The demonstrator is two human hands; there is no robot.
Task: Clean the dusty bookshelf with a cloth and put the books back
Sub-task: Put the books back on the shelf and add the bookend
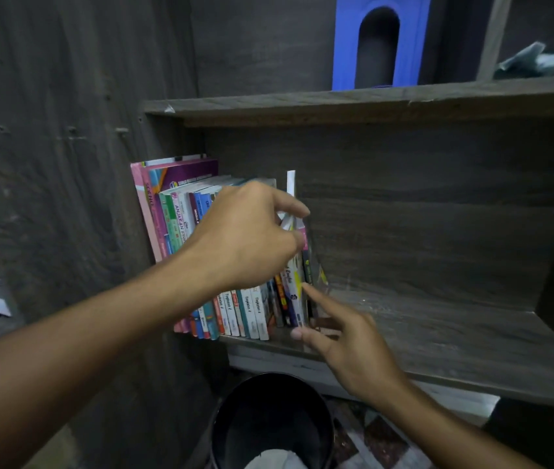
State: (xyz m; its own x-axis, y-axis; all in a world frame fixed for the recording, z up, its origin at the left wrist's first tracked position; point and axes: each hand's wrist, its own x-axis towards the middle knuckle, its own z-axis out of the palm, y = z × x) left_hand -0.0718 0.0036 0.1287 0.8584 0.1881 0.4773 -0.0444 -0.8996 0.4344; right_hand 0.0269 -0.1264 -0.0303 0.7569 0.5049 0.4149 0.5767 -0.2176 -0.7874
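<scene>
The curled fingers (297, 208) of the left hand (248, 231) are pinched around the top of a thin, white-edged paperback book (291, 184) at the right end of the row of colourful upright paperbacks (181, 218). The exact contact is blurred. Lower on that same end of the row, the straight index fingertip (307, 290) of the right hand (346, 343) is laid against the spines. Its thumb is stretched toward the foot of the row, and nothing is gripped by it.

The thin book is judged to be light and floppy, with little stiffness of its own. Its glossy cover is likely to slide easily against its neighbours. If it is held by the top corner alone it can be expected to bend or fan open. A firmer hold would be had across the spine at mid-height, thumb on one cover and fingers on the other, while the foot is steadied from the right of the row. The packed row should be stiffer and heavier, and is better pressed from its end than lifted.

The row is carried on a grey wood-grain shelf board (438, 330), which runs on to the right of the row. Above the row a blue plastic piece with an arched opening (346, 45) is stood. Above and far right of the row a crumpled pale teal cloth (542, 60) is left lying. Below the row a round black bin (269, 418) is seen.
</scene>
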